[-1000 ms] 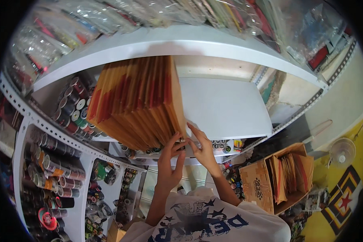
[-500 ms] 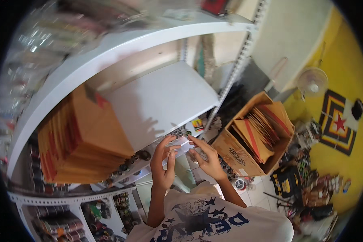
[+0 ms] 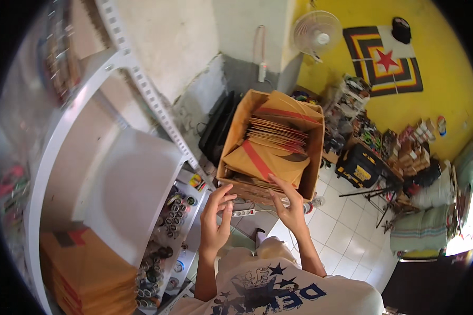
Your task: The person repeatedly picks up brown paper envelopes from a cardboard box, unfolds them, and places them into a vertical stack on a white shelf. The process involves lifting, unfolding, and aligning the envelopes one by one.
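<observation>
A cardboard box (image 3: 235, 118) stands on the floor in front of me, packed with brown envelopes (image 3: 278, 135) that carry red stripes. Some envelopes stand in a row, while others lie slanted over them. My left hand (image 3: 214, 226) is raised short of the box's near left corner, fingers apart, holding nothing. My right hand (image 3: 291, 210) is at the box's near side with its fingers spread and nothing in them. Its fingertips overlap the box's near edge in the picture; whether they touch it I cannot tell.
At left stands a white metal shelf (image 3: 136, 157) bearing a stack of brown envelopes (image 3: 89, 262). Small spools (image 3: 176, 212) line a lower shelf. A power strip (image 3: 243, 212) lies near my hands. Farther right are a black tool bag (image 3: 358, 165) and a green sack (image 3: 420, 233). A fan (image 3: 316, 34) is at the wall.
My view has turned right, from the shelf to the cardboard box, so the box now sits ahead of my hands. Both hands stay raised and open; the shelf's envelope stack has shifted to the lower left.
</observation>
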### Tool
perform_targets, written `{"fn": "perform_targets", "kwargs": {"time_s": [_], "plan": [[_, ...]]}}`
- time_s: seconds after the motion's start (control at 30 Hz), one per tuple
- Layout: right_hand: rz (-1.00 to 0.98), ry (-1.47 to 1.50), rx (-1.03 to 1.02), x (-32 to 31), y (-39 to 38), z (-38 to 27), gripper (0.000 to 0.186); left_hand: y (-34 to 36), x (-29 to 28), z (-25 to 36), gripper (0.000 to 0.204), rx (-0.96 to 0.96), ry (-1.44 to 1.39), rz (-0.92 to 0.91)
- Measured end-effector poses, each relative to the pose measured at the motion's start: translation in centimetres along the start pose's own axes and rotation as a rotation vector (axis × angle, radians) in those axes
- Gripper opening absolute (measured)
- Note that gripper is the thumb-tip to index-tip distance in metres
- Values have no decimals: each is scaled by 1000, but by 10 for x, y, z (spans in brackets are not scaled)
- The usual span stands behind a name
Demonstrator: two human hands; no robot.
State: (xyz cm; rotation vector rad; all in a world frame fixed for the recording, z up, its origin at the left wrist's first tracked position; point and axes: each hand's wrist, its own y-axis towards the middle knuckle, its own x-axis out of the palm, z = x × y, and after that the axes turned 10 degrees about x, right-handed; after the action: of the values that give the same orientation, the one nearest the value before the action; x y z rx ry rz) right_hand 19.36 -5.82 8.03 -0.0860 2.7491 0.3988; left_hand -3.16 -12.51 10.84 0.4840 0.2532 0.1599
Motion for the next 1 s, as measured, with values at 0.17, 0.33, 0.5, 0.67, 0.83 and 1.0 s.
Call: {"fn": "perform_targets", "kwargs": {"time_s": [0.17, 0.33, 0.5, 0.67, 0.83, 1.0], "plan": [[-64, -243, 143, -50, 9, 50, 61, 30, 49, -46, 40, 81, 163, -205], [-175, -379, 190, -62, 8, 122, 75, 41, 95, -95, 50, 9, 228, -455], [-199, -126, 353, -56, 13, 165, 68, 48, 122, -138, 53, -63, 286, -539], [-246, -3, 427, -52, 24, 172, 58, 45, 138, -168, 51, -107, 285, -571], [-203, -29, 368, -50, 22, 193, 66, 47, 150, -179, 49, -106, 263, -604], [-184, -90, 340, -45, 19, 212, 67, 48, 159, -187, 47, -109, 226, -612]]}}
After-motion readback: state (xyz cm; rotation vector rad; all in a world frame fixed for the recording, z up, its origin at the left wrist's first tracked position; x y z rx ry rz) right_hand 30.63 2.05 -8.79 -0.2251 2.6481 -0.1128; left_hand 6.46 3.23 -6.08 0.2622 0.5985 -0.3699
